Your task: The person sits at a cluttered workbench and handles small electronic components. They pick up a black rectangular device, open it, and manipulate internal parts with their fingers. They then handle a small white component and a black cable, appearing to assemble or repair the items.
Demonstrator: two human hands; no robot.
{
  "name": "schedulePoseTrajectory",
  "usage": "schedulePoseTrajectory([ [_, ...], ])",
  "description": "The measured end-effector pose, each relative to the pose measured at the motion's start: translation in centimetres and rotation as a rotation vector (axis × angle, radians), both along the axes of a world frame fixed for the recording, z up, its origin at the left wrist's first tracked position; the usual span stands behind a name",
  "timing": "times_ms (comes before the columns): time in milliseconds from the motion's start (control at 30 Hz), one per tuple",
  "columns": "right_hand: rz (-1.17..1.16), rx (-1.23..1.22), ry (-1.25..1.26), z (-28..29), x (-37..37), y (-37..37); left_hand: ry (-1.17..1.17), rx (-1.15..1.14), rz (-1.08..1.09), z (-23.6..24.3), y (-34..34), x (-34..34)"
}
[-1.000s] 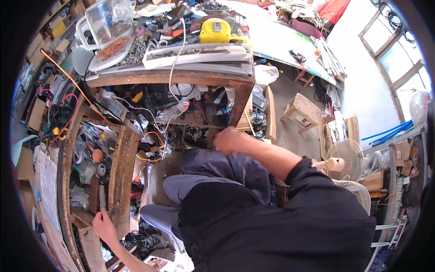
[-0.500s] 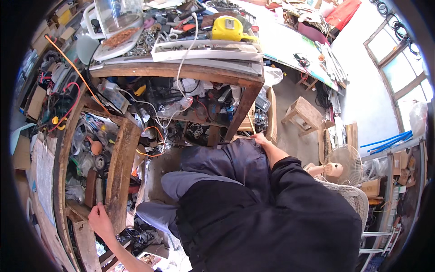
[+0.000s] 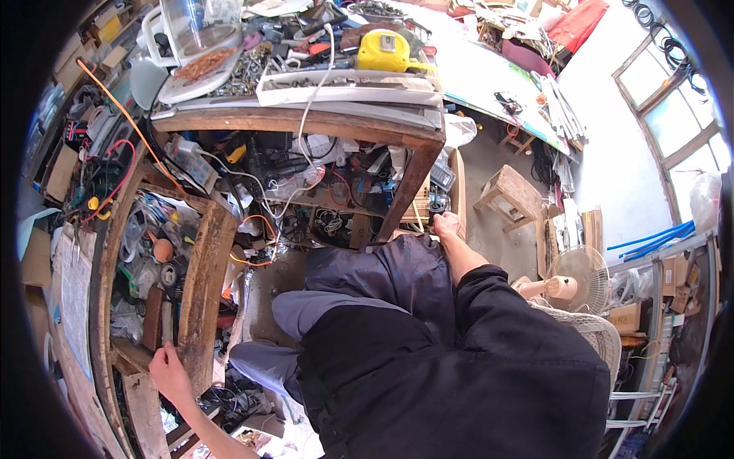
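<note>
Both ways outstretched: with left grip (image 3: 170,372), half-curled at end of pale bar (image 3: 167,321), set between brown block (image 3: 153,317) and plank (image 3: 205,298), perhaps against slipping, impossible to tell if held; with right grip (image 3: 449,226), seemingly curled near tan box (image 3: 459,183), contents unseen.

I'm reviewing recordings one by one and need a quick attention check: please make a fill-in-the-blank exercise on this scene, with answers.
1. In picture height, the person's bare left hand sits ____ than the bare right hand.
2. The small wooden stool stands on the person's ____ side.
3. The rounded tape measure by the long, narrow white tray is coloured ____.
4. The cloth sleeve on the person's right arm is coloured ____.

Missing words: lower; right; yellow; black.
</note>
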State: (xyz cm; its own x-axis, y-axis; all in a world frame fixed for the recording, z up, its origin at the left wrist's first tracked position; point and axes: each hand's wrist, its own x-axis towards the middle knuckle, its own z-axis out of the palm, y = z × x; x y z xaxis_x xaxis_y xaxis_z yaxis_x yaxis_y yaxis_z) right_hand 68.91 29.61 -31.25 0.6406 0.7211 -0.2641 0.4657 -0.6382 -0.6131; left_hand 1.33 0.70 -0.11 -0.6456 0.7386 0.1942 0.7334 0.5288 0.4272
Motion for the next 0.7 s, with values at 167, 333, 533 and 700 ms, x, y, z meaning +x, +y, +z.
schedulePoseTrajectory([
  [167,0.312,-0.145,0.162,-0.9,-2.7,0.2,-0.001,-0.021,0.045,1.1,-1.2,0.7],
  [333,0.648,-0.183,0.352,-9.7,3.8,2.0,0.042,-0.014,-0.024,-0.6,1.8,0.0],
  [533,0.646,-0.012,0.605,-8.6,-1.6,1.5,0.031,-0.041,0.06,0.9,-1.9,0.2],
  [700,0.626,-0.014,0.585,-12.1,3.3,2.3,0.013,0.047,-0.012,-0.8,1.2,0.0],
])
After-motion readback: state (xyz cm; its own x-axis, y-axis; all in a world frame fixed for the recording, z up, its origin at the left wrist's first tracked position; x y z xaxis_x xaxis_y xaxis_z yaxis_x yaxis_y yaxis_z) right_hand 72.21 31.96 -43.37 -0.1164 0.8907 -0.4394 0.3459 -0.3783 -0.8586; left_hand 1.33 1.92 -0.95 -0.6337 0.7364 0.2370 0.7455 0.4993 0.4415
